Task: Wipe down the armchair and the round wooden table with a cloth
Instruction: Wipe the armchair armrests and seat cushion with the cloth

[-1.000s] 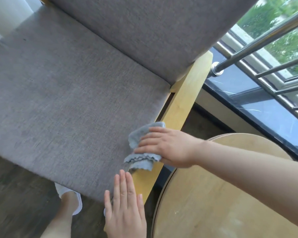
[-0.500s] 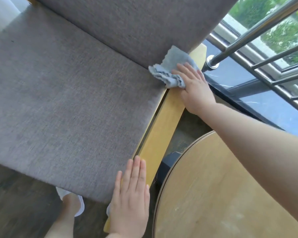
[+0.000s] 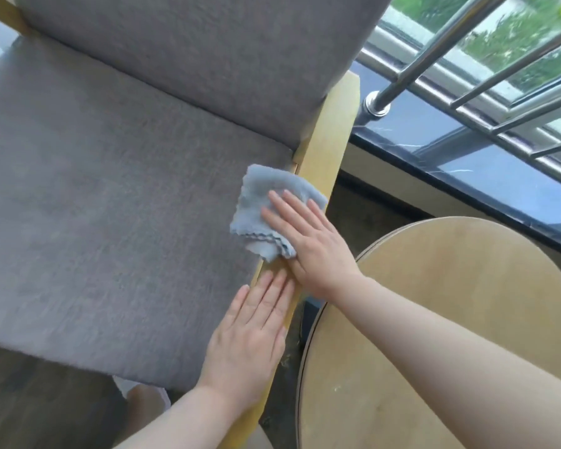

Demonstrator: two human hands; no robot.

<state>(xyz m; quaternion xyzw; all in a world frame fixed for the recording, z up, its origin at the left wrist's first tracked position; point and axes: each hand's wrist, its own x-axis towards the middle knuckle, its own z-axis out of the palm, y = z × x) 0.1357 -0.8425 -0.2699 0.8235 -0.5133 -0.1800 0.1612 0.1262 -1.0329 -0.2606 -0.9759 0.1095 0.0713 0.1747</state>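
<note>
armchair (image 3: 120, 202): grey fabric seat and back, pale wooden armrest (image 3: 329, 140) along its right edge. left hand (image 3: 250, 338): flat, fingers straight, gripping nothing, palm down on the armrest's near end; just ahead of it, right hand (image 3: 308, 244): flat, pressing a crumpled grey-blue cloth (image 3: 266, 205) with scalloped hem across the seat edge and armrest. bench (image 3: 467, 286): round, light wood, bare, just right of the armchair.

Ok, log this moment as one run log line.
step: wiping armchair armrest | right hand: flat on blue cloth | left hand: flat on armrest | round table: untouched
</note>
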